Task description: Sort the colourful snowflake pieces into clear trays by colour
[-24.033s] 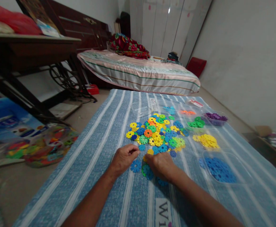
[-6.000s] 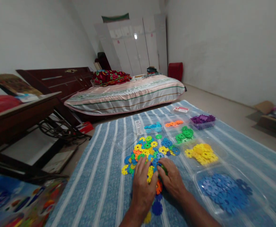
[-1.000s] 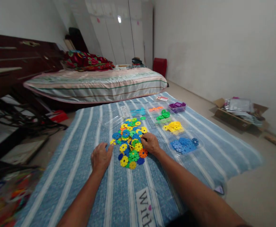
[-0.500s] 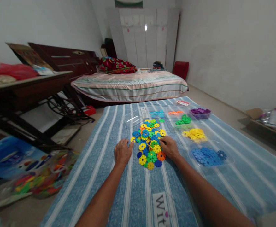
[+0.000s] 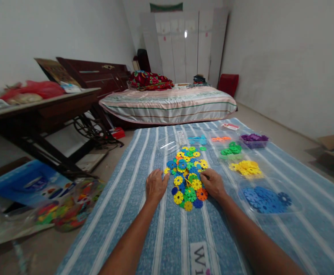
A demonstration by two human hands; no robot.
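Observation:
A loose pile of flower-shaped plastic discs in yellow, green, blue and orange [image 5: 190, 194] lies on the striped cloth between my hands. My left hand [image 5: 157, 186] rests on the cloth at the pile's left edge, fingers loosely bent, its thumb apart from them beside a yellow disc [image 5: 167, 171]. At the right edge, my right hand [image 5: 214, 183] has its fingers curled in against the thumb; whatever is in the pinch, if anything, is hidden. Just below that hand lies an orange disc [image 5: 202, 194].
To the right stand clear trays with blue discs [image 5: 265, 199], yellow pieces [image 5: 246, 168], green pieces [image 5: 231, 149], orange pieces [image 5: 221, 139] and purple pieces [image 5: 254, 140]. Light blue pieces [image 5: 197, 140] lie behind the pile. A bed [image 5: 169, 105] is beyond; a sewing-machine table [image 5: 55, 107] stands left.
The whole view has shifted, so the cloth, pile and hands sit further right and slightly lower. Both hands keep their places beside the pile, which looks unchanged.

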